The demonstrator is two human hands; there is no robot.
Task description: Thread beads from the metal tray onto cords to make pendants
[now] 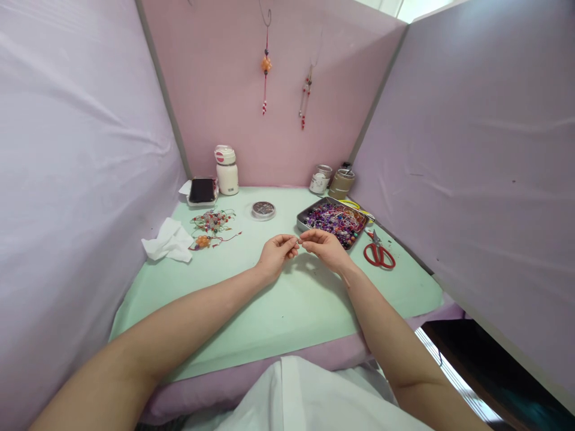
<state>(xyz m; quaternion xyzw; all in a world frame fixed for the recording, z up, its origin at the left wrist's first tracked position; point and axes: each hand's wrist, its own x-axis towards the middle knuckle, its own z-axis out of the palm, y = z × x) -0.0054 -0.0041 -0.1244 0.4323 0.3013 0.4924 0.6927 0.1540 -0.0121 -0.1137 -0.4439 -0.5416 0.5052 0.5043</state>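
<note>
Above the middle of the table, my left hand (277,256) and my right hand (327,250) meet fingertip to fingertip. Both are closed in a pinch, thumb against forefinger. Something tiny sits between the fingertips, too small to name. Just behind my right hand stands a metal tray (302,224) filled with purple and other coloured beads (330,220), pale thread tangled on top. Red-handled scissors (380,254) lie to the right of that hand. Left of my left hand are an orange bead ornament (203,241) on red cord and a pile of strung beads (213,221).
At the back stand a white bottle (227,173), a clear-rimmed round container (263,209), a tin can (320,181) and a brown jar (341,184). A dark-topped box (202,191) and crumpled tissue (168,240) are at left. Two beaded hangings (266,64) hang on the pink partition (215,90).
</note>
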